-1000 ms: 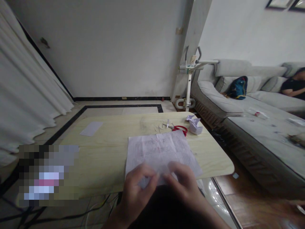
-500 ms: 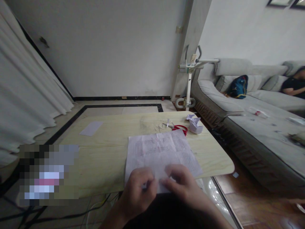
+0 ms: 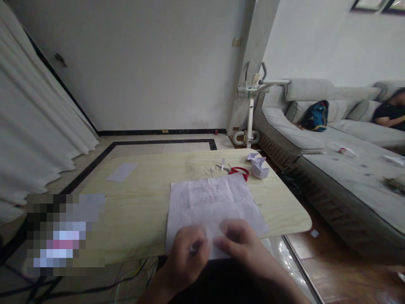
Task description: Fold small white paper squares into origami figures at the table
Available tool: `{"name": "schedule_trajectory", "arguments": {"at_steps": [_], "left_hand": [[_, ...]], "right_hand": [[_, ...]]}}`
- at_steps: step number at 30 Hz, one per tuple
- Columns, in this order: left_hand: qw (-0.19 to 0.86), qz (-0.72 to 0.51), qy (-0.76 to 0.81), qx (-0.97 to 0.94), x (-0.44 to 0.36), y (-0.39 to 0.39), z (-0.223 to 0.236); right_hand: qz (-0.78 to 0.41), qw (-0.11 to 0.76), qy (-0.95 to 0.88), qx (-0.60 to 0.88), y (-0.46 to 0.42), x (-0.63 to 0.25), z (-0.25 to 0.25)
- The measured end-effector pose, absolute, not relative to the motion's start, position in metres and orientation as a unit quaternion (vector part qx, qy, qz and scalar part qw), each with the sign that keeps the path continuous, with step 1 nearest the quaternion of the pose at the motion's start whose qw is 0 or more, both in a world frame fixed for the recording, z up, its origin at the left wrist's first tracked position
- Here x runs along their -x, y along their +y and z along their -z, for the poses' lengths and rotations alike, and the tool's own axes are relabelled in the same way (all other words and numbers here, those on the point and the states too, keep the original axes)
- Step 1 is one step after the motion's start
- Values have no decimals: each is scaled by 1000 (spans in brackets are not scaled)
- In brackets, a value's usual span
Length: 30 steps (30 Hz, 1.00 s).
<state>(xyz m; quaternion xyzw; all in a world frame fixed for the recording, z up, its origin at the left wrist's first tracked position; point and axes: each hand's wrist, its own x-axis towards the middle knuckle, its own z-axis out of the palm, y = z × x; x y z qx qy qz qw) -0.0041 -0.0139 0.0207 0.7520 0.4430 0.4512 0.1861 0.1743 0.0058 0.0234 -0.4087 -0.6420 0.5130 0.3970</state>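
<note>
A creased printed sheet of paper (image 3: 215, 202) lies flat at the table's near edge. Over its lower part is my left hand (image 3: 191, 251), closed, thumb and fingers curled together. Just right of it my right hand (image 3: 238, 240) is also closed, its fingertips bent toward the left hand with a small gap between them. Both sets of fingertips are blurred, and whatever they may pinch is too small to make out. Beyond the sheet lie red-handled scissors (image 3: 238, 171) beside some thin pale string (image 3: 210, 171). Crumpled paper (image 3: 259, 166) sits right of the scissors.
The light wooden table (image 3: 142, 211) carries a small paper sheet (image 3: 122, 172) at its left and a pixelated object (image 3: 66, 236) at the near left corner. Cables (image 3: 126, 278) run below. A grey sofa (image 3: 348, 177), with a seated person (image 3: 392, 112), stands right.
Both hands stay over the sheet with nearly the same curled pose. The whole view shifts very slightly. The paper and scissors keep their places on the table.
</note>
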Motion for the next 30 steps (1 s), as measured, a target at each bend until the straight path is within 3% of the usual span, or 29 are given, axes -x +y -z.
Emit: {"name": "schedule_trajectory", "arguments": {"at_steps": [15, 25, 30], "left_hand": [[259, -445, 452, -729, 5, -16, -18], [232, -474, 491, -693, 8, -17, -1], [328, -416, 509, -679, 16, -20, 6]], "right_hand": [[-621, 345, -596, 375, 7, -174, -27], [-643, 331, -582, 372, 7, -173, -25], [-675, 309, -554, 378, 9, -172, -25]]}}
